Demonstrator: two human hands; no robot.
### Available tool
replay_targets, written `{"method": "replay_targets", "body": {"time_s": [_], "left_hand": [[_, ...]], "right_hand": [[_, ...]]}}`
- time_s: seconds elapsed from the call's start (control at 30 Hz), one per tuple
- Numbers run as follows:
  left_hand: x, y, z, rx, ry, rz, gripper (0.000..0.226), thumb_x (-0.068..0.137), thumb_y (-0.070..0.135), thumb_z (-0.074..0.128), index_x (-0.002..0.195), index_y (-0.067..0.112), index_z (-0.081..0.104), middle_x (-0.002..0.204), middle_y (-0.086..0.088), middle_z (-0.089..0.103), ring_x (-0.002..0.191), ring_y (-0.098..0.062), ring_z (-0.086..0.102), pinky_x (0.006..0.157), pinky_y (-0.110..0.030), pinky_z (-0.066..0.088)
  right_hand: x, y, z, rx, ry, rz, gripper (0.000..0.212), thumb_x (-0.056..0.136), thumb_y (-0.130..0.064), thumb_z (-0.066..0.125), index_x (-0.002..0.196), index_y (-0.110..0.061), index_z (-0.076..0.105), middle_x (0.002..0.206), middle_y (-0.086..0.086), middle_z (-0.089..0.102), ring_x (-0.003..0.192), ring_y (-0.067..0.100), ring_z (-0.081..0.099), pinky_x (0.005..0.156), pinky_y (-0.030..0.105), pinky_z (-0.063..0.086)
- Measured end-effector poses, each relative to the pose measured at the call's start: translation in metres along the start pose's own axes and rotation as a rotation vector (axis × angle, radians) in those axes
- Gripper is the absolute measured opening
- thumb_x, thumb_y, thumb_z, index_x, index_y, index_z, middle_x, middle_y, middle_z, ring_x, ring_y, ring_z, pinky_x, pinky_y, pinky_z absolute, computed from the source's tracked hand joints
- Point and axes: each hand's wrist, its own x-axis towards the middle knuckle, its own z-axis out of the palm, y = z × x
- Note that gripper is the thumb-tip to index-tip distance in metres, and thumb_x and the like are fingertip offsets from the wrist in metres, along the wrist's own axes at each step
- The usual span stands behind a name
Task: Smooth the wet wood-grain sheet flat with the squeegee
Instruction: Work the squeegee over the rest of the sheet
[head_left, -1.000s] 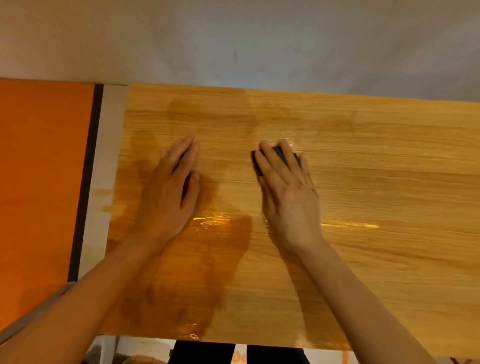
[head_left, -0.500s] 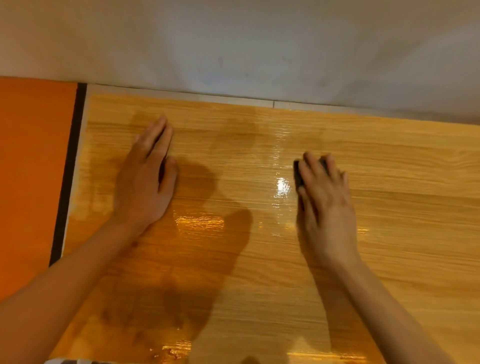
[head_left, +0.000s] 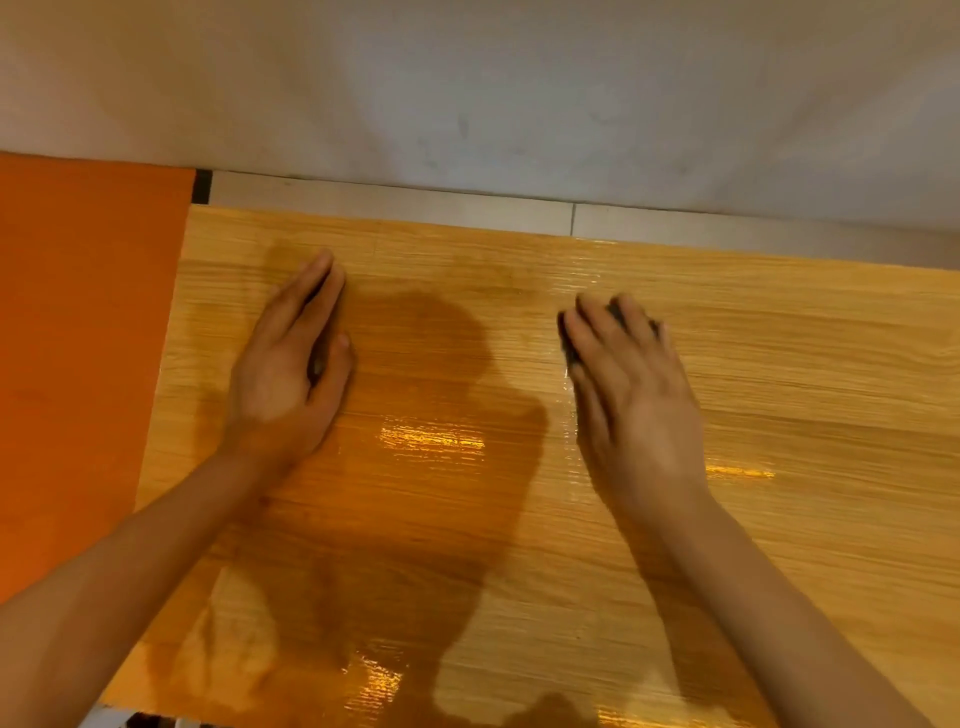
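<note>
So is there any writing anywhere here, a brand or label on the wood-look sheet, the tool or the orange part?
None can be read in this view.
wood-grain sheet: grain pattern and wet glare only, no print.
squeegee: mostly hidden under the right hand, no label visible.
left hand: flat on the sheet, covering no visible text.
orange surface and grey wall: plain.

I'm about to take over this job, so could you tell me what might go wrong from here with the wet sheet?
1. The wood-grain sheet gleams with water, so the flat left hand bracing it could slip and let the sheet shift.
2. The squeegee is almost hidden under the right hand; on that small grip, wet fingers might slide off it.
3. The sheet's left edge meets the orange surface; water pushed that way may spill onto it.
</note>
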Motion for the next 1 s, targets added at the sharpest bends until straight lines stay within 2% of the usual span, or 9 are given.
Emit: {"method": "replay_targets", "body": {"time_s": [0.13,0.23,0.33,0.57,0.67,0.73,0.8,0.9,1.0], "left_hand": [[0.000,0.000,-0.001,0.013,-0.002,-0.009,0.054,0.104,0.026,0.043,0.156,0.012,0.037,0.166,0.001,0.029,0.154,-0.010,0.022,0.126,-0.036,0.022],[0.000,0.000,-0.001,0.006,0.002,-0.001,0.055,0.104,0.026,0.043,0.155,0.010,0.037,0.165,-0.001,0.029,0.154,-0.011,0.022,0.127,-0.031,0.019],[0.001,0.000,0.000,0.007,0.008,0.017,0.055,0.103,0.025,0.043,0.155,0.007,0.037,0.165,-0.005,0.030,0.154,-0.018,0.024,0.127,-0.026,0.014],[0.001,-0.003,0.001,0.009,0.010,0.016,0.054,0.103,0.022,0.047,0.155,0.007,0.037,0.164,-0.006,0.031,0.154,-0.018,0.026,0.127,-0.028,0.014],[0.000,-0.005,0.001,0.033,0.022,0.042,0.054,0.104,0.024,0.045,0.154,0.006,0.038,0.164,-0.007,0.031,0.154,-0.018,0.026,0.126,-0.031,0.022],[0.000,-0.006,0.001,0.032,0.021,0.036,0.054,0.105,0.028,0.042,0.155,0.008,0.038,0.165,-0.006,0.030,0.154,-0.016,0.025,0.124,-0.023,0.023],[0.000,-0.006,0.002,0.026,0.005,0.019,0.053,0.106,0.030,0.037,0.156,0.011,0.036,0.166,-0.003,0.028,0.155,-0.012,0.021,0.125,-0.026,0.022],[0.001,-0.008,0.001,0.045,-0.022,0.020,0.053,0.108,0.032,0.034,0.157,0.014,0.033,0.167,0.000,0.025,0.156,-0.011,0.016,0.126,-0.037,0.024],[0.001,-0.009,0.001,0.064,-0.032,0.016,0.055,0.107,0.034,0.034,0.158,0.015,0.031,0.168,0.001,0.023,0.156,-0.012,0.015,0.126,-0.031,0.019]], "right_hand": [[0.060,-0.008,0.006,0.056,0.141,0.156,0.039,0.103,-0.019,0.040,0.141,-0.015,0.047,0.150,0.003,0.041,0.145,0.025,0.024,0.121,0.039,0.008],[-0.001,-0.028,0.014,0.059,0.028,0.023,0.050,0.097,-0.008,0.052,0.145,-0.015,0.041,0.154,0.002,0.035,0.147,0.025,0.018,0.121,0.045,0.010],[-0.050,-0.035,0.013,0.014,-0.102,-0.137,0.054,0.097,-0.012,0.051,0.148,-0.018,0.035,0.157,-0.003,0.028,0.149,0.020,0.012,0.122,0.044,0.010],[0.078,-0.043,0.028,0.024,0.077,0.037,0.040,0.103,-0.019,0.040,0.142,-0.015,0.045,0.151,0.003,0.041,0.145,0.025,0.024,0.121,0.040,0.007],[0.040,-0.055,0.032,0.017,0.042,0.016,0.053,0.097,-0.008,0.052,0.147,-0.016,0.037,0.156,0.002,0.031,0.148,0.024,0.014,0.122,0.044,0.006],[-0.012,-0.067,0.031,0.046,-0.054,-0.049,0.067,0.091,-0.001,0.058,0.150,-0.017,0.031,0.159,-0.001,0.023,0.150,0.023,0.008,0.121,0.048,0.012],[-0.039,-0.072,0.031,0.036,-0.083,-0.125,0.062,0.093,-0.006,0.056,0.149,-0.016,0.032,0.158,-0.001,0.025,0.149,0.022,0.010,0.120,0.048,0.015],[0.001,-0.075,0.036,0.002,-0.072,-0.131,0.060,0.093,-0.010,0.058,0.148,-0.017,0.035,0.157,0.000,0.030,0.148,0.022,0.015,0.121,0.043,0.012],[0.076,-0.084,0.047,-0.027,0.030,-0.016,0.047,0.099,-0.017,0.050,0.144,-0.015,0.042,0.153,0.003,0.038,0.146,0.025,0.022,0.121,0.041,0.010]]}}
